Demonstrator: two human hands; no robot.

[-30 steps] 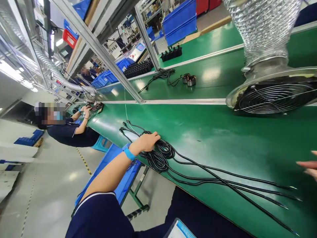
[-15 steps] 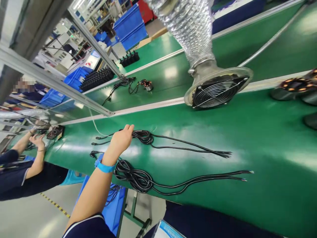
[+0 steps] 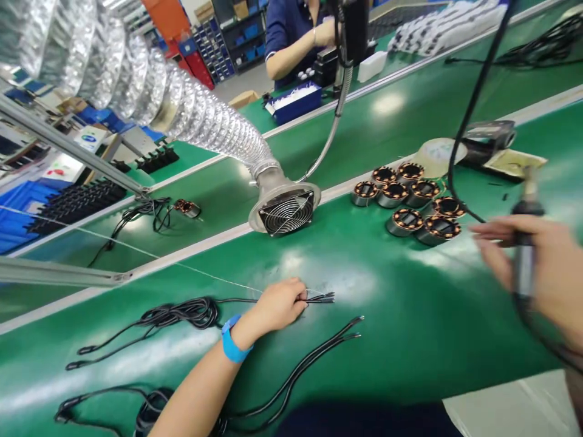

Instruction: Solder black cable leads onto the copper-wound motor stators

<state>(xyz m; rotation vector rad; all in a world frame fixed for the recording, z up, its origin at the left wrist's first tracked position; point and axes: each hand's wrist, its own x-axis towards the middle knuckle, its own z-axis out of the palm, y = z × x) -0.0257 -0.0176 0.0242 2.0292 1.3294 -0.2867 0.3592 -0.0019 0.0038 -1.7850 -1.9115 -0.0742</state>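
My left hand (image 3: 279, 305), with a blue wristband (image 3: 231, 341), is closed in a pinch on the stripped end of a black cable bundle (image 3: 182, 312) that lies on the green belt (image 3: 410, 303). A second black cable bundle (image 3: 291, 376) lies nearer me, its bare ends pointing right. My right hand (image 3: 537, 267), blurred by motion, is wrapped round a dark pen-shaped tool (image 3: 525, 243) with a black cord running up from it. Several copper-wound stators (image 3: 407, 200) sit on the belt beyond that hand.
A silver flexible duct ends in a round fan grille (image 3: 286, 211) on the belt's far edge. A rear belt carries a cable with a stator (image 3: 187, 208). Black trays (image 3: 75, 203) and blue bins stand at the left. Another person (image 3: 296, 36) works at the far side.
My view has swung right. My left hand slid along the far cable from its coil to its stripped end. My right hand has come into view holding the tool.
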